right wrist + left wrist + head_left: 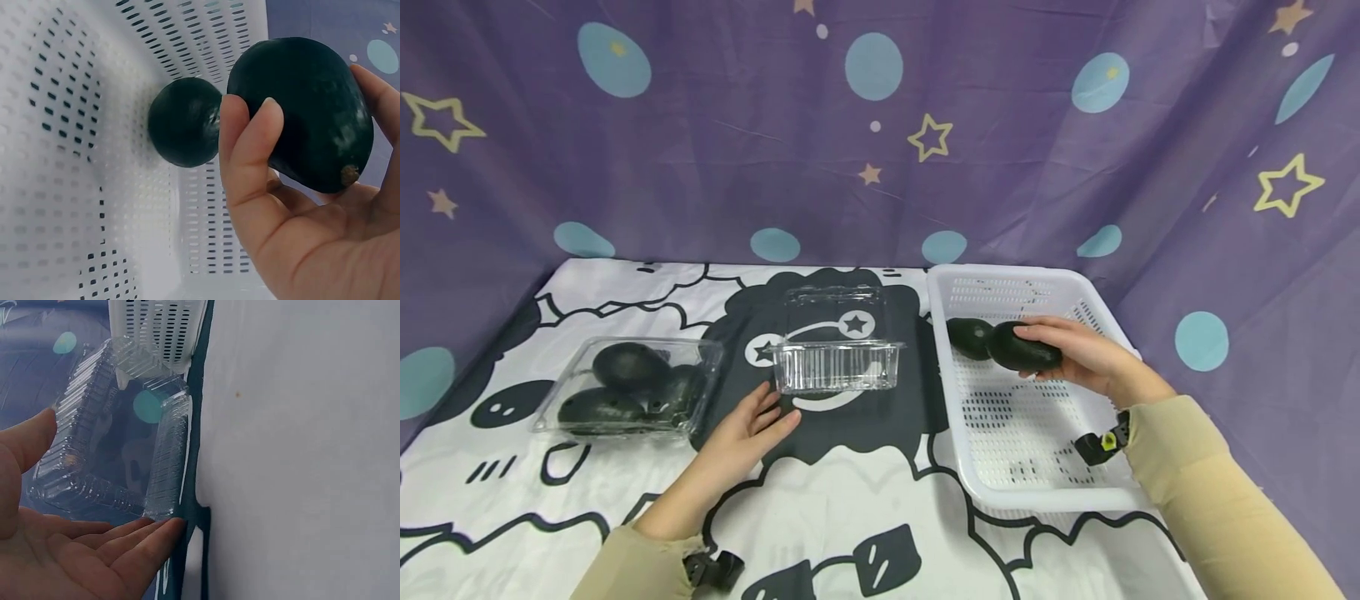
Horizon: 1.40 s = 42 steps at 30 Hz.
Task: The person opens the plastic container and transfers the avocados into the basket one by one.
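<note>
My right hand (1078, 354) grips a dark green avocado (1024, 347) over the white perforated basket (966, 467). In the right wrist view the fingers curl round this avocado (306, 112), its brown stem end showing. A second avocado (185, 122) lies in the basket beside it. My left hand (741, 437) has its fingers extended beside a clear plastic clamshell box (837, 367), whose lid stands raised at the back. From the left wrist the fingertips appear at the near edge of this clamshell (125, 437); whether they touch it I cannot tell.
At the left stands another clear clamshell box (703, 400) with several avocados (631, 367) inside, its lid down. A cloth with cartoon shapes (865, 492) covers the table. A purple curtain (820, 200) hangs behind and along the sides.
</note>
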Available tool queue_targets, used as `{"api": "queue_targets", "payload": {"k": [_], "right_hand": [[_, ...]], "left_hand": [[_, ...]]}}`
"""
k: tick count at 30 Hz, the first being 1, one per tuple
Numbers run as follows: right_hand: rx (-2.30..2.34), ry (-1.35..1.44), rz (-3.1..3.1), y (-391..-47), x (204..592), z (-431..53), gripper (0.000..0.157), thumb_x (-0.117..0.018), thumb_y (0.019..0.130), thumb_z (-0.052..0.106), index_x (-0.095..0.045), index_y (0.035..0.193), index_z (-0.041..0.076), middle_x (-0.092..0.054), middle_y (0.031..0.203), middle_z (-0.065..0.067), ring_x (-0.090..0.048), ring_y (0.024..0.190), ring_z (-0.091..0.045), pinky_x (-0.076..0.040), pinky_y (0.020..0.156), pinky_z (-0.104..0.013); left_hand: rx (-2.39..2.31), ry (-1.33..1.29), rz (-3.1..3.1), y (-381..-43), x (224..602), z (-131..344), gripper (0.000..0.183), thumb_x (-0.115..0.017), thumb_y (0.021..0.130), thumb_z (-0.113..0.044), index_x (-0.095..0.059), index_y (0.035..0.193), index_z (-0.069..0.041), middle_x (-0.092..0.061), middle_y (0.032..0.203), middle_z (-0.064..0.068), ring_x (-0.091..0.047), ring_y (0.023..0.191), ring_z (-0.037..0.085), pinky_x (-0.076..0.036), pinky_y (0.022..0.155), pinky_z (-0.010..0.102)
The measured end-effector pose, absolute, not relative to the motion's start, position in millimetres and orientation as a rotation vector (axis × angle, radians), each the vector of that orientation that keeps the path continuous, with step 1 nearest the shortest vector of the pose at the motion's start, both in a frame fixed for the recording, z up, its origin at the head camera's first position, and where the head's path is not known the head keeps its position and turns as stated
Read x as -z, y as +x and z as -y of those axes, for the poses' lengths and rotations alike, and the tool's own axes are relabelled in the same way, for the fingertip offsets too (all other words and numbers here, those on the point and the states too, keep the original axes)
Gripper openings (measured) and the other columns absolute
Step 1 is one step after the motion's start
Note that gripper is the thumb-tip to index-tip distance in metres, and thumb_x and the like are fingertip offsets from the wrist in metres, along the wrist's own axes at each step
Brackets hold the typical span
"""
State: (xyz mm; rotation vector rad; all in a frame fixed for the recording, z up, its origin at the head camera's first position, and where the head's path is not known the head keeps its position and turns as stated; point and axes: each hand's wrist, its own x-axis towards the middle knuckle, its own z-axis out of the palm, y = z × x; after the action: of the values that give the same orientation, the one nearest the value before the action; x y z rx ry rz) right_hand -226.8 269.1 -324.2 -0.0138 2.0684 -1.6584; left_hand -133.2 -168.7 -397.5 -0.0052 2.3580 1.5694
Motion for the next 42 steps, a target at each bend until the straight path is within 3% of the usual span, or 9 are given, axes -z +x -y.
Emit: {"api": "queue_targets", "payload": {"k": [6,12,20,29,35,42], "right_hand": [[1.623,-0.018,-2.091,-226.3,328.8,-270.8,0.056,-0.059,0.1,0.026,-0.036,0.144,0.0,-0.06,0.116,-0.008,-0.071,0.093,-0.025,-0.061,0.075,-0.034],[1.588,-0.024,-2.114,-226.1,333.3,-269.3,0.057,-0.064,0.096,0.022,-0.039,0.142,0.0,-0.056,0.124,-0.011,-0.068,0.097,-0.018,-0.06,0.087,-0.046],[1.577,0.021,-2.117,-229.4,343.1,-268.5,0.057,-0.068,0.092,0.019,-0.042,0.139,0.002,-0.056,0.12,-0.012,-0.066,0.094,-0.017,-0.061,0.084,-0.042],[1.493,0.056,-2.163,-227.9,350.4,-266.1,0.07,-0.07,0.09,0.021,-0.033,0.146,0.001,-0.055,0.127,-0.019,-0.067,0.094,-0.016,-0.06,0.09,-0.045],[1.455,0.091,-2.171,-228.3,354.7,-264.9,0.07,-0.072,0.09,0.025,-0.035,0.146,0.004,-0.055,0.126,-0.016,-0.066,0.093,-0.016,-0.06,0.087,-0.041],[1.486,0.119,-2.115,-230.9,360.5,-265.1,0.061,-0.066,0.094,0.028,-0.038,0.142,0.002,-0.045,0.136,-0.023,-0.061,0.103,-0.024,-0.06,0.088,-0.047]], "left_hand": [[-1.426,0.014,-2.438,-128.7,391.2,169.8,0.092,-0.058,0.098,-0.047,-0.006,0.158,0.001,-0.019,0.162,0.026,-0.028,0.146,0.043,-0.038,0.114,0.058],[-1.354,0.036,-2.461,-123.0,382.4,172.5,0.091,-0.057,0.098,-0.049,-0.012,0.157,0.002,-0.024,0.161,0.026,-0.031,0.145,0.044,-0.041,0.111,0.058],[-1.299,0.113,-2.464,-114.9,370.2,176.1,0.089,-0.058,0.097,-0.049,-0.019,0.155,0.005,-0.031,0.157,0.027,-0.036,0.142,0.044,-0.045,0.108,0.057],[-1.237,0.166,-2.505,-104.6,359.5,179.3,0.083,-0.059,0.096,-0.049,-0.03,0.152,0.006,-0.04,0.153,0.026,-0.044,0.137,0.043,-0.047,0.105,0.057],[-1.222,0.197,-2.523,-101.9,353.9,183.4,0.08,-0.059,0.097,-0.048,-0.033,0.151,0.005,-0.042,0.152,0.024,-0.046,0.136,0.043,-0.049,0.104,0.056],[-1.34,0.239,-2.478,-97.1,344.3,188.4,0.072,-0.059,0.099,-0.041,-0.036,0.149,0.006,-0.044,0.151,0.024,-0.051,0.133,0.038,-0.053,0.102,0.048]]}}
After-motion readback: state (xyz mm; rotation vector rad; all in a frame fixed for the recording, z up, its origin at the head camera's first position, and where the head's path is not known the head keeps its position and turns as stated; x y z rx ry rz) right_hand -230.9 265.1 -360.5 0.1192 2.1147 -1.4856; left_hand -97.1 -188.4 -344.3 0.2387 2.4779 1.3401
